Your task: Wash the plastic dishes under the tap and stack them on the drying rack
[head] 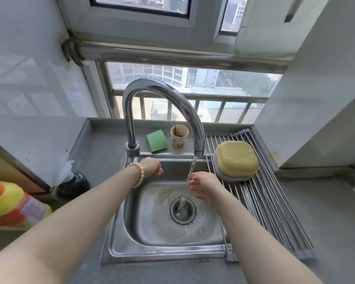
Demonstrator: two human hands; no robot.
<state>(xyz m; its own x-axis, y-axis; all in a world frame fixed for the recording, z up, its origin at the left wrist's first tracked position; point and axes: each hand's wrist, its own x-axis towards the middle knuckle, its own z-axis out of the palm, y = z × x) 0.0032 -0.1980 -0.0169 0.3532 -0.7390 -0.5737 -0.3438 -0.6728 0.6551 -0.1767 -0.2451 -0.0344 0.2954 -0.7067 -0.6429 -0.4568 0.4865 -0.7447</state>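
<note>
— Where are the dishes [236, 159]?
— Stacked upside down on the rack [275, 201], just past the right hand [203, 184]. That hand is loose under the water [192, 168], holding nothing.
— And the left hand [152, 167]?
— Fingers hang down by the tap [162, 111]; their tips are hidden.
</note>
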